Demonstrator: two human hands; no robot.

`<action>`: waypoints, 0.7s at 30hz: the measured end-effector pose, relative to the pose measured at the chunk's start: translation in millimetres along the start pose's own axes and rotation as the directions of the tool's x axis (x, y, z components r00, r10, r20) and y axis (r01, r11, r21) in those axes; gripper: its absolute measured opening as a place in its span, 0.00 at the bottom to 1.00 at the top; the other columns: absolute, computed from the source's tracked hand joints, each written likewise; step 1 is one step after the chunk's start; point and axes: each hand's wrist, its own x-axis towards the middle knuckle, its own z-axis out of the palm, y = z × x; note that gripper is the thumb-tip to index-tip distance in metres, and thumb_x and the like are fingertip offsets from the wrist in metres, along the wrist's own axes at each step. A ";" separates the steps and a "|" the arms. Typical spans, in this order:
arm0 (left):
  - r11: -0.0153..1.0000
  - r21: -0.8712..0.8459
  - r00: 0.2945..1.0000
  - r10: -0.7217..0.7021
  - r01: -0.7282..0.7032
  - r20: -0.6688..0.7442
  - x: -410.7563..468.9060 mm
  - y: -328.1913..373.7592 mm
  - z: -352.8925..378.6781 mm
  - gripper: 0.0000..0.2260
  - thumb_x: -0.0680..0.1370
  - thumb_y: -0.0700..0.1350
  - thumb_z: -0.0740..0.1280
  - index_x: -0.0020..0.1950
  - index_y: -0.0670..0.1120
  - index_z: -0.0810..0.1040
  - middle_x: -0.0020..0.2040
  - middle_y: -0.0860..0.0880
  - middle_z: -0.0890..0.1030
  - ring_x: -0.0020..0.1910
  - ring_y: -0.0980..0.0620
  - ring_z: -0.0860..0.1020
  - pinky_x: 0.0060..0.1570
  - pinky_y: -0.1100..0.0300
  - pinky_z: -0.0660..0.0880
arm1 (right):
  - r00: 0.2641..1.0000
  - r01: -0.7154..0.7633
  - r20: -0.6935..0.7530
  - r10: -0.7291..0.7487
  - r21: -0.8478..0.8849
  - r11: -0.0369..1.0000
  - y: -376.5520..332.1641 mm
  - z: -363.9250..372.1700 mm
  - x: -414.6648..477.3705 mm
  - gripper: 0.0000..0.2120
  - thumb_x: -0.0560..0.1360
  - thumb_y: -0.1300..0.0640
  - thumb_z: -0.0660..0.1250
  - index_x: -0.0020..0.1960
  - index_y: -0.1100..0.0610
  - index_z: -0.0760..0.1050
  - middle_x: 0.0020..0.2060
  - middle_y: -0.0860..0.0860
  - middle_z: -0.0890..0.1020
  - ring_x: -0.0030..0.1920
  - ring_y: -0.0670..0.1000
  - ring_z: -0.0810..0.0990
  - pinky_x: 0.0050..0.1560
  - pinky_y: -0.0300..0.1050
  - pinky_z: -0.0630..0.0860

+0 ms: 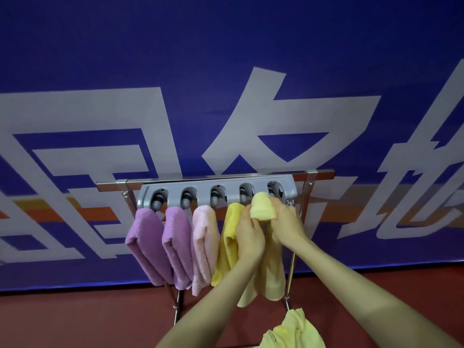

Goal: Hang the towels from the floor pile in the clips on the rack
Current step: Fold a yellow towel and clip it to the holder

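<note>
Four hung towels (175, 242) block access beneath the left four clips of the clip bar (216, 187). Left hand (249, 237), right hand (286, 222) and the gripped pale yellow towel (262, 209) crowd the fifth clip (275, 190). Floor (75, 317) left of the rack (110, 185) is open.

Backdrop: large blue banner (226, 46) fills the upper and middle field, hanging flat at the rear. Oversized white characters (288, 116) run across it, blocky and angular, cut off at the left and right edges of view. Low on the banner is a horizontal orange stripe (75, 212) with a paler tan band above it, seen at far left and again at far right. The banner's lower edge sits just above the ground, with a thin dark shadow line beneath. Floor (75, 317): dark red, smooth, plain.
</note>
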 end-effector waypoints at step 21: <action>0.979 0.176 0.771 -0.192 0.105 0.607 0.7 -37.8 -8.6 0.24 0.75 0.31 0.59 0.71 0.45 0.66 0.56 0.49 0.77 0.56 0.52 0.75 0.56 0.60 0.73 | 0.923 -0.185 0.380 0.063 0.293 0.938 56.5 19.7 -24.6 0.25 0.74 0.56 0.60 0.71 0.48 0.65 0.55 0.53 0.81 0.56 0.53 0.80 0.58 0.52 0.77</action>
